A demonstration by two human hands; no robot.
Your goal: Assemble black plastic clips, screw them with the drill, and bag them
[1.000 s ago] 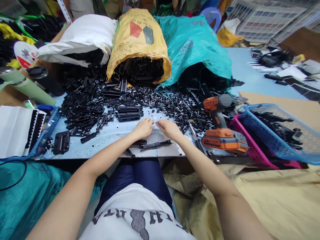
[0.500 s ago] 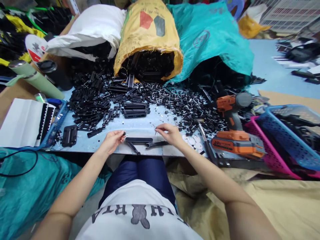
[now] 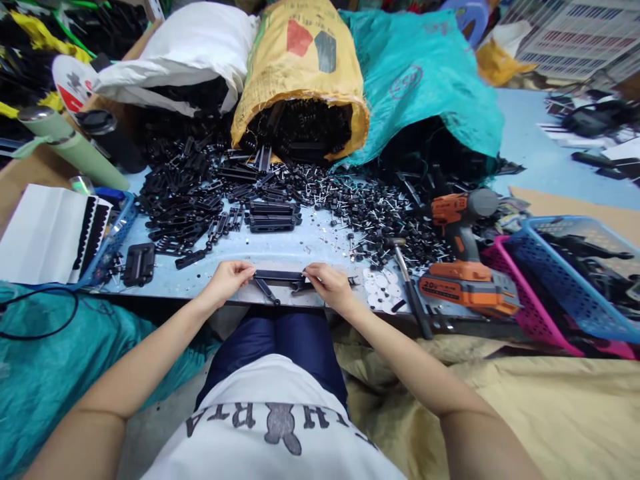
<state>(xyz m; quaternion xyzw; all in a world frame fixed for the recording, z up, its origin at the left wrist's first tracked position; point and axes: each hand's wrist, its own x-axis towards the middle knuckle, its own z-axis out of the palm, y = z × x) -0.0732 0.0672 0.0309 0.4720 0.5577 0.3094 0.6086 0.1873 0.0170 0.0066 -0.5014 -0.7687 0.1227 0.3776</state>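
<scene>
A long black plastic bar [image 3: 280, 275] lies crosswise near the front edge of the table. My left hand [image 3: 231, 280] is pinched closed at its left end; the small black-headed screw seen there a moment ago is now hidden by the fingers. At the right end, my right hand [image 3: 329, 283] is closed in a pinch around a small screw, mostly covered by the fingertips. A shorter black arm [image 3: 267, 291] slants down from under the bar's left part. A dark wrench-like piece [image 3: 296, 287] lies partly behind my right hand.
A pile of black-headed screws [image 3: 385, 217] spreads behind my right hand, black plastic links [image 3: 185, 193] behind my left. A hammer [image 3: 413, 290], an orange cordless drill [image 3: 460, 283] and a blue basket [image 3: 585, 293] stand right. Sacks, one yellow [image 3: 305, 67], line the back.
Both hands have come to the bar's ends, the right one moving down onto its right end. The screws in the fingers are now largely hidden. The view has shifted slightly.
</scene>
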